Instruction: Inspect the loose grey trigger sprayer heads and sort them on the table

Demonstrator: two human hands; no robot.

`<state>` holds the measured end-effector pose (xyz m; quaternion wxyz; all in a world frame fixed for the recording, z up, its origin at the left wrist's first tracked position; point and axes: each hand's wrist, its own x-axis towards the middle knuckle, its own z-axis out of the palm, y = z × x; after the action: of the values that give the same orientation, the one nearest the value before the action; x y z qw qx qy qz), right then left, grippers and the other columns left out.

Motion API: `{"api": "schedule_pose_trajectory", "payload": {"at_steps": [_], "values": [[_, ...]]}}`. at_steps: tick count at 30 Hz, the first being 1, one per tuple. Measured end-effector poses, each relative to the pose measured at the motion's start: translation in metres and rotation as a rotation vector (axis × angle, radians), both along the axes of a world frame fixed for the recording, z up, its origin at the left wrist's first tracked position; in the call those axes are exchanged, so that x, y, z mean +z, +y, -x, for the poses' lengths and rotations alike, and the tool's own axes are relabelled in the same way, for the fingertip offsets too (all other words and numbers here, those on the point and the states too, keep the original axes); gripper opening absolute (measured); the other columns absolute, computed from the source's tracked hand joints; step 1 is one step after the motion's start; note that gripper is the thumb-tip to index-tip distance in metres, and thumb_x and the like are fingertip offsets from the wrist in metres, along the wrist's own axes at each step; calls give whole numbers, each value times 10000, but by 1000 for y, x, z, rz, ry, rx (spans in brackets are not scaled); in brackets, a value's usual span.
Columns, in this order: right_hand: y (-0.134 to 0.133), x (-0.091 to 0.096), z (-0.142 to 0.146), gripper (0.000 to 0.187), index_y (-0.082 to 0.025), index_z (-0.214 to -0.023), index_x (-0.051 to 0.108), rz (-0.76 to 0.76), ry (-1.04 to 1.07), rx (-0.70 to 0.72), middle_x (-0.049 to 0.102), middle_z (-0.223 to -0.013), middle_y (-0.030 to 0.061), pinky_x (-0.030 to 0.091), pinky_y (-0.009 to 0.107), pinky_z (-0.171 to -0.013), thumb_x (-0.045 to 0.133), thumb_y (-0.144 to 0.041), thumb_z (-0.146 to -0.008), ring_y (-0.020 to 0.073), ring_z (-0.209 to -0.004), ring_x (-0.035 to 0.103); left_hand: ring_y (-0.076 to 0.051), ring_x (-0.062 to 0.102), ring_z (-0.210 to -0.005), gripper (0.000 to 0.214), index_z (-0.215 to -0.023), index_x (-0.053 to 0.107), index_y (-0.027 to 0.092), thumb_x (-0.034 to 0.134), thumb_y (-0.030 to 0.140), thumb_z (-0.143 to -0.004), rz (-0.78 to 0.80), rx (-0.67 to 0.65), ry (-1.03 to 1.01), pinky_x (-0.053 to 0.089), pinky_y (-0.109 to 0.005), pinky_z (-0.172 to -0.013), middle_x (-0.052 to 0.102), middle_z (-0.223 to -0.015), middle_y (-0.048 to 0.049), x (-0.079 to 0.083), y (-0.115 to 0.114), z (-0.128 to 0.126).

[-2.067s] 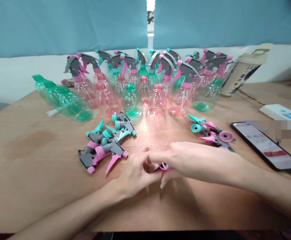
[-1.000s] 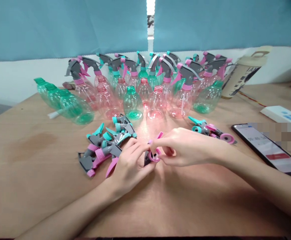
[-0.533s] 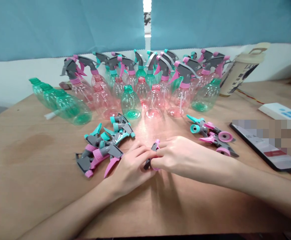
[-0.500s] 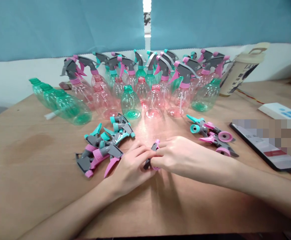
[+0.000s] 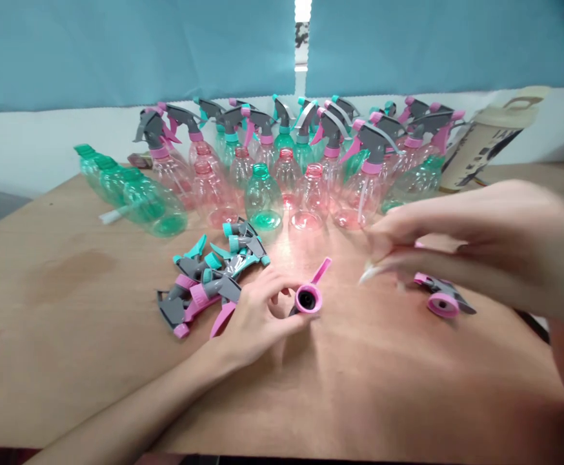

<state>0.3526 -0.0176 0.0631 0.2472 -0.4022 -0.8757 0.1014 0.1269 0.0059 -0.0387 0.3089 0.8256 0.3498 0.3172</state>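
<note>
My left hand (image 5: pixel 257 313) rests on the wooden table (image 5: pixel 69 336) and is closed on a pink and grey spray head (image 5: pixel 310 296), whose pink collar faces me and whose pink trigger points up and right. My right hand (image 5: pixel 461 248) is lifted off it and hovers to the right, blurred, fingers together and pointing left above several loose spray heads (image 5: pixel 441 300). I cannot make out anything in it. A pile of pink, teal and grey spray heads (image 5: pixel 214 281) lies just left of my left hand.
Many pink and green plastic bottles (image 5: pixel 282 181) stand in a cluster at the back, some with spray heads fitted. Green bottles (image 5: pixel 131 197) lie on their sides at the left. A beige lidded cup (image 5: pixel 490 139) stands at the back right. A blue curtain hangs behind.
My right hand has let go of the spray head and swung up and to the right, over the right-hand pile. My left hand stays and keeps the spray head.
</note>
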Motion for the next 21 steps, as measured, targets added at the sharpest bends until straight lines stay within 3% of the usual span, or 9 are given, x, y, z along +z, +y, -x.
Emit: {"api": "schedule_pose_trajectory", "payload": {"at_steps": [2, 5, 8, 11, 14, 17, 21], "values": [[3, 1, -1, 146, -228, -770, 595, -21, 39, -25, 580, -604, -61, 349, 199, -487, 534, -268, -897, 57, -485, 473, -178, 556, -783, 214, -918, 678, 201, 756, 244, -723, 6, 28, -35, 426, -288, -670, 661, -854, -22, 0, 0, -1], [15, -14, 7, 84, -215, -813, 619, 146, -14, 67, 619, -667, -61, 365, 186, -507, 582, -261, -873, 59, -541, 518, -171, 551, -768, 247, -947, 679, 199, 762, 249, -719, -18, 67, -69, 419, -271, -638, 645, -848, -24, -2, 0, -2], [25, -32, 19, 185, -172, -765, 623, 280, -8, 87, 620, -638, -43, 374, 190, -506, 670, -347, -802, 73, -549, 537, -162, 543, -756, 231, -946, 670, 204, 752, 220, -731, -70, 72, -61, 418, -272, -651, 623, -827, -12, -5, 1, -2], [28, -40, 26, 182, -155, -690, 588, 314, 12, 69, 570, -576, -58, 351, 181, -478, 704, -272, -764, 61, -515, 504, -165, 537, -760, 211, -929, 655, 197, 747, 229, -741, -125, 47, -43, 428, -292, -695, 620, -809, -9, -8, 2, -1], [27, -43, 28, 125, -161, -790, 559, 355, 81, 84, 592, -613, -71, 371, 154, -477, 681, -162, -763, 53, -536, 536, -178, 539, -801, 227, -950, 639, 189, 740, 237, -751, -166, 13, -46, 439, -305, -725, 638, -827, -17, -11, 2, -1], [27, -44, 26, 187, -170, -939, 570, 393, 182, 145, 671, -698, -55, 437, 151, -538, 664, -139, -780, 64, -611, 615, -180, 537, -808, 267, -999, 631, 188, 733, 250, -760, -192, 7, -62, 443, -307, -727, 637, -835, -22, -12, 1, -1], [24, -49, 29, 68, -166, -737, 639, 366, 335, 113, 660, -632, -49, 443, 145, -515, 704, -150, -748, 61, -570, 604, -168, 521, -767, 178, -876, 640, 175, 738, 265, -758, -180, 19, -51, 432, -298, -725, 615, -782, -11, -10, 1, -2]]}}
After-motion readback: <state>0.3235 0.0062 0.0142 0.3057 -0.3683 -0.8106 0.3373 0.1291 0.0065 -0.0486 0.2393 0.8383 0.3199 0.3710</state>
